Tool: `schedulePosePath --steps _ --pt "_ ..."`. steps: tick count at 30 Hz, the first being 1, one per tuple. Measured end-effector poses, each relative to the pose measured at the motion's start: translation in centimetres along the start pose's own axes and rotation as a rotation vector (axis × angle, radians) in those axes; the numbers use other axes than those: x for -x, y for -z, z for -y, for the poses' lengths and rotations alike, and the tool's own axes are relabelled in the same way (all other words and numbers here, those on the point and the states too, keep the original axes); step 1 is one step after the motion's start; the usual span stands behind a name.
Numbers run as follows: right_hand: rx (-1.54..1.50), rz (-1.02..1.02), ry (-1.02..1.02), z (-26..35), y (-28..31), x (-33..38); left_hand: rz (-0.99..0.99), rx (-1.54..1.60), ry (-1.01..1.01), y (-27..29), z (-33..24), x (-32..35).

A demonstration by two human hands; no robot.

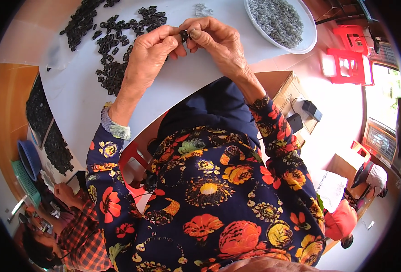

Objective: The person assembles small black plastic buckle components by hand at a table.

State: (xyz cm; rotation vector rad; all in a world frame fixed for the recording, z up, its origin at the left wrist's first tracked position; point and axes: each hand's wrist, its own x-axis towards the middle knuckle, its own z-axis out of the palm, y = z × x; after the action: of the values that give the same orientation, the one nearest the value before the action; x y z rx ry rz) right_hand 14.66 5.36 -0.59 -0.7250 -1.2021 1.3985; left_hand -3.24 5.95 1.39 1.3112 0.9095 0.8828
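Above the white table (73, 104), both my hands meet at the far edge of my reach. My left hand (148, 56) pinches a small black plastic piece (183, 36) between thumb and fingertips. Closed right beside it, my right hand (221, 43) touches the piece with thumb and fingers; anything in its pinch is too small to make out. Many similar black pieces (112, 72), oval with openings, lie loose to the left of my hands. Just beyond my fingers is a little heap of thin silvery wire parts (202, 10).
A round white basin (313, 34) full of silvery wire parts stands at the table's right. A cardboard box (286, 93) with black adapters (311, 110) is below it. Red stools (352, 65) stand further right. People sit lower left (82, 235) and lower right (341, 220).
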Motion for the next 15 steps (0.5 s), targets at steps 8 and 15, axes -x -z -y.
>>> schedulePosePath --steps 8,15 --pt "-0.015 0.008 0.003 0.2 -0.2 0.1 -0.043 0.154 0.054 -1.1 -0.1 -0.4" --pt "-0.002 -0.013 0.032 -0.4 0.0 0.1 -0.091 0.096 0.056 -1.5 -0.2 0.1"
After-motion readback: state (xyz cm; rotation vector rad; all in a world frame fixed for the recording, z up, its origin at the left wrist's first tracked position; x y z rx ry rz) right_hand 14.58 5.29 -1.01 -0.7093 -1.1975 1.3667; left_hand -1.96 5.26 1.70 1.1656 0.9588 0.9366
